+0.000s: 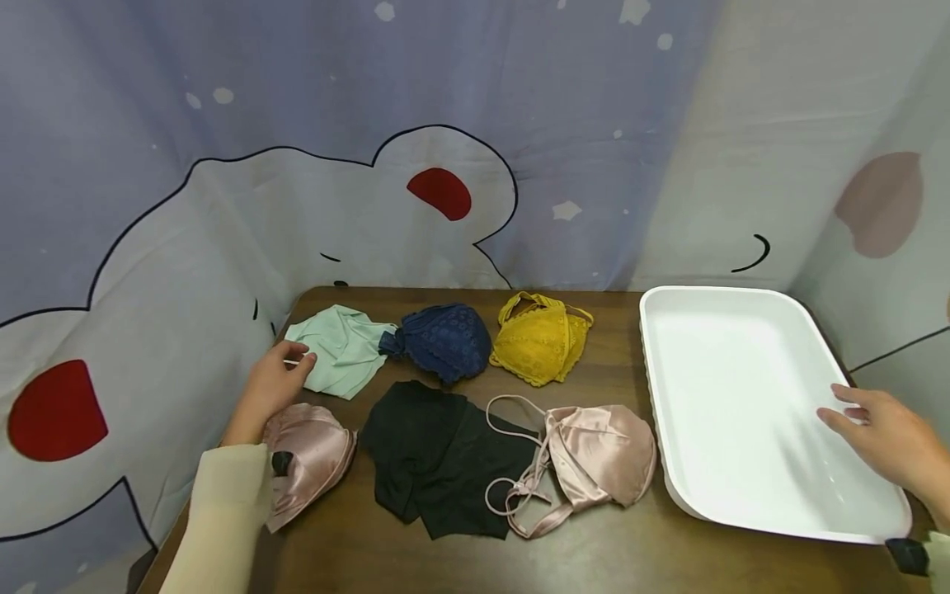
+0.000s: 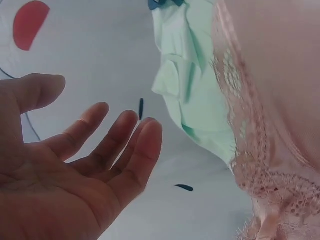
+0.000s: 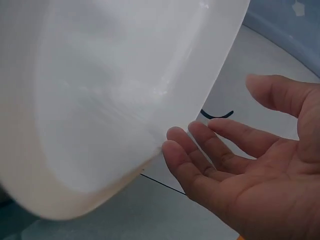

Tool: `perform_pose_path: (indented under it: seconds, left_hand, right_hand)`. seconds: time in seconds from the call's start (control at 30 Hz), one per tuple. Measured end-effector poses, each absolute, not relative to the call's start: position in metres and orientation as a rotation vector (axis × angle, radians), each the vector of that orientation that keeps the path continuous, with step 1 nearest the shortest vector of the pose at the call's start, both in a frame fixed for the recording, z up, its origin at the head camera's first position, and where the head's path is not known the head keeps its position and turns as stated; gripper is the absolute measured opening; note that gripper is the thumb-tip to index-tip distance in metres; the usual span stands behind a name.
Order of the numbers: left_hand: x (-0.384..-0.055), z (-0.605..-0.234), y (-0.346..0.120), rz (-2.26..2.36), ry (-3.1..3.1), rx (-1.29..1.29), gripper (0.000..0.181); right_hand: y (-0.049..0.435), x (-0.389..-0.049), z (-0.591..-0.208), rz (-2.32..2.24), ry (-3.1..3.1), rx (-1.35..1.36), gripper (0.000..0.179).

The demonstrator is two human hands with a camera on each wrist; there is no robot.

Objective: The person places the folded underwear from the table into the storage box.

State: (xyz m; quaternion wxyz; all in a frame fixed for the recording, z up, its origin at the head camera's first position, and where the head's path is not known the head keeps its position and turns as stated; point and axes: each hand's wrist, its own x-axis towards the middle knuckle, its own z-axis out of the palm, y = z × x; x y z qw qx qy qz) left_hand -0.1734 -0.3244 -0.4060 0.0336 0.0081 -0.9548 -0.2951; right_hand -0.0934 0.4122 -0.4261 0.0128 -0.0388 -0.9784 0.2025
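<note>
My left hand [image 1: 278, 381] hovers with relaxed fingers at the left, beside a mint green cloth [image 1: 343, 351] and above a pink satin bra [image 1: 315, 462]; it holds nothing. In the left wrist view the pink bra's lace edge [image 2: 250, 125] lies to the right of the fingers, apart from them. At the right, my right hand [image 1: 886, 433] is over the side of a white tray [image 1: 750, 396], fingers loosely bent, holding nothing. The right wrist view has the fingertips close to the tray's rim [image 3: 182, 131]; whether they touch it I cannot tell.
A navy lace bra [image 1: 445, 340] and a yellow lace bra [image 1: 540, 342] lie along the back of the brown table [image 1: 416, 565]. Nearer are a black cloth garment [image 1: 445, 462] and another pink satin bra [image 1: 604, 454] with thin straps. A patterned curtain [image 1: 579, 148] hangs behind.
</note>
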Motion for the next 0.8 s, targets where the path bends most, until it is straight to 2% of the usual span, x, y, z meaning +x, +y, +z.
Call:
perform_pose_path:
  seconds: [0.43,0.8]
  left_hand:
    - [-0.201,-0.405,-0.337,-0.839,-3.077,0.101,0.047]
    - [-0.224,-0.409,-0.379,-0.682,-3.267,0.153,0.043]
  right_hand:
    - [0.417,-0.089,-0.424,0.632,-3.072,-0.224,0.052]
    - [0.423,-0.09,-0.425,0.659,-3.072,-0.25,0.031]
